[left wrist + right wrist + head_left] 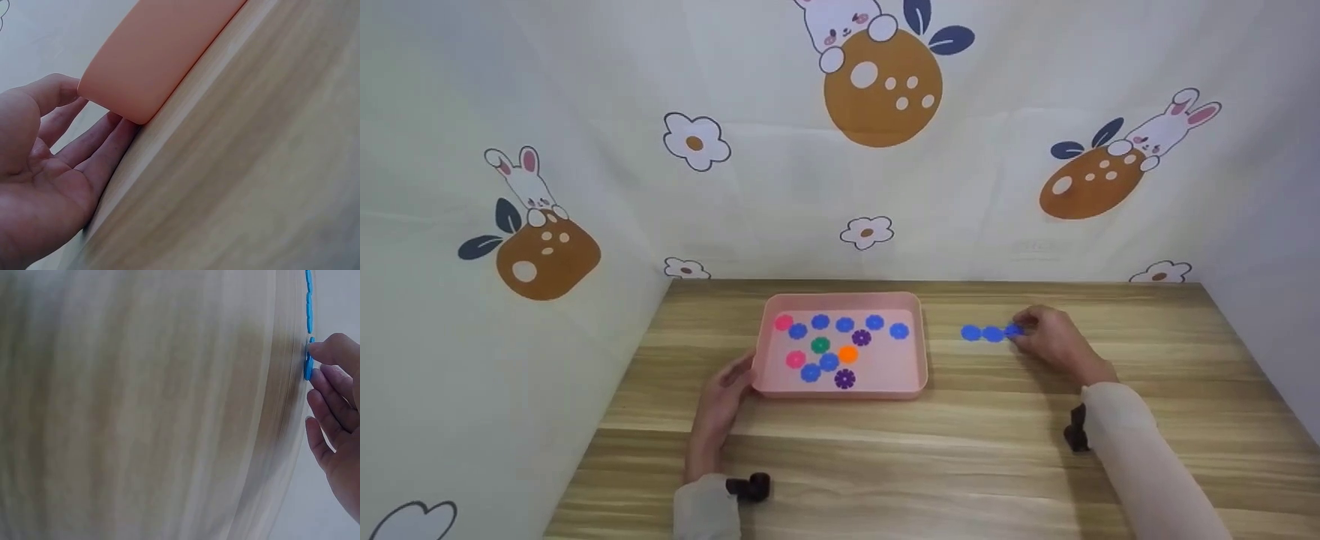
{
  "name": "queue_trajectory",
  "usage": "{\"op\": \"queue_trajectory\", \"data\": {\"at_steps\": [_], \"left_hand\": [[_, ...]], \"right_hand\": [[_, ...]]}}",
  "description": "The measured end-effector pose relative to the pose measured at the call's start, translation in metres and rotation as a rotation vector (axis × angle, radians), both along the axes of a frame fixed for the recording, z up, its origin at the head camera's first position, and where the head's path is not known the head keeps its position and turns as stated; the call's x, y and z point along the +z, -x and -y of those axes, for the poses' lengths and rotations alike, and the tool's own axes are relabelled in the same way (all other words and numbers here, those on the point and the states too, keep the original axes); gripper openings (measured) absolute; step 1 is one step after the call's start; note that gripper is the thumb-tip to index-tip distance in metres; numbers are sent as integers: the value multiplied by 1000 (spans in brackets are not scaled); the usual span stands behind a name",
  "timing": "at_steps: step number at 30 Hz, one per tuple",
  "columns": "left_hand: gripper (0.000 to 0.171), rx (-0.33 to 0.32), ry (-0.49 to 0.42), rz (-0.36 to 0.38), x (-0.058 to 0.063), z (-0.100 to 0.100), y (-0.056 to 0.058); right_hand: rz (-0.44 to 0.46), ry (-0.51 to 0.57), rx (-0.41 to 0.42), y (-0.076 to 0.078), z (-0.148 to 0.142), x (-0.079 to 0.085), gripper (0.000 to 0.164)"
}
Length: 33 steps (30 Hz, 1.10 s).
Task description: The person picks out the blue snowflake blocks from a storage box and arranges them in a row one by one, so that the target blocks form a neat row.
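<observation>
At the left side of the pink tray [885, 375], my left hand [727, 394] touches the outer wall. In the left wrist view, the thumb of that hand [50, 152] meets the rim and the fairly straight fingers rest lower on the wall. To the tray's right, my right hand [1054, 341] pinches a blue flower-shaped disc [1013, 330] between thumb and index finger; the other fingers are loosely bent in the right wrist view. Left of it, two blue discs, one outer [970, 333] and one nearer [994, 334], lie in a row on the table.
Inside the tray are several loose flower discs: blue, pink, purple, a green disc [820, 345] and an orange disc [848, 354]. The wood-grain table [877, 465] meets a printed cloth backdrop [780, 202] behind and at the sides.
</observation>
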<state>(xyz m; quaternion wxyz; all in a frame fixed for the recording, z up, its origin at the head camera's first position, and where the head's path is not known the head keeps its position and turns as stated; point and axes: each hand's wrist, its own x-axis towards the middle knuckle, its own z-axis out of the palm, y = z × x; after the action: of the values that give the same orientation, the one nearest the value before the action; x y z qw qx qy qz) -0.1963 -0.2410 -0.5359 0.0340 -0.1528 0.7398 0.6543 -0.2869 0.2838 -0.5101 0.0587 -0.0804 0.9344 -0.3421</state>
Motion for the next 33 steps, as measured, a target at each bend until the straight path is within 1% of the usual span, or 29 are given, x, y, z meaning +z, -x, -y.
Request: {"op": "queue_trajectory", "data": {"at_steps": [5, 7, 11, 14, 19, 21, 23, 27, 33], "left_hand": [[42, -10, -5, 2, 0, 0, 1], [42, -11, -4, 2, 0, 0, 1], [42, -3, -30, -67, -3, -1, 1], [41, 0, -49, -109, -3, -1, 1], [40, 2, -35, -85, -2, -1, 1], [41, 2, -36, -80, -2, -1, 1], [41, -3, -37, -74, -3, -1, -1], [43, -17, -27, -51, -3, -1, -3], [43, -9, -17, -44, 0, -1, -1]], "right_hand": [[12, 1, 3, -1, -2, 1, 40], [23, -3, -9, -1, -1, 3, 42], [41, 19, -49, 1, 6, 13, 44], [0, 50, -45, 5, 17, 27, 43], [-115, 108, 6, 15, 45, 46, 37], [-131, 142, 14, 17, 59, 51, 36], [-126, 175, 17, 19, 73, 55, 36], [-96, 204, 26, 22, 99, 54, 38], [-92, 204, 48, 24, 132, 44, 37]]}}
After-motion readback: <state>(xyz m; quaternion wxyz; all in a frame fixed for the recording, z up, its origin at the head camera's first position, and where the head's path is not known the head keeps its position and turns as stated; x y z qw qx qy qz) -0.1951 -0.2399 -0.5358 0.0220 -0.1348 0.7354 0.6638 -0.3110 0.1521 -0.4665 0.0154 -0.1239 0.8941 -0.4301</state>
